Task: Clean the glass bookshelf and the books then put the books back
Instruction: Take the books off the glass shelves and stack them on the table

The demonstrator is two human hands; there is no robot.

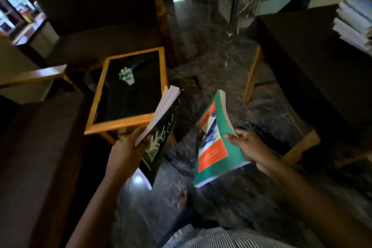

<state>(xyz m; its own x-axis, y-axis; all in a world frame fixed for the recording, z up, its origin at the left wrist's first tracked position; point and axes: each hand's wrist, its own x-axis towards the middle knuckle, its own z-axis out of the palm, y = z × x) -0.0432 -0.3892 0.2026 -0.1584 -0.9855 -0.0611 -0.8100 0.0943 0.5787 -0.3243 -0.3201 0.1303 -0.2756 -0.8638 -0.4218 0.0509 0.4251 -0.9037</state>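
Note:
My left hand [128, 147] grips a black book with a pale leaf design [161, 135] by its page edge, cover tilted toward the right. My right hand [247, 145] holds a green book with an orange and white panel [213, 143] at its right edge, thumb on the cover. Both books hang in the air above the dark stone floor, a short gap between them. A stack of several more books [354, 20] lies on the dark sofa at the far right. The glass bookshelf is not clearly visible.
A wooden-framed table with a dark glass top [96, 127] stands left of centre, carrying a small white potted plant [126, 75]. Dark sofas with wooden arms sit at left, back and right [314, 62]. A steel stair railing [234, 2] rises behind.

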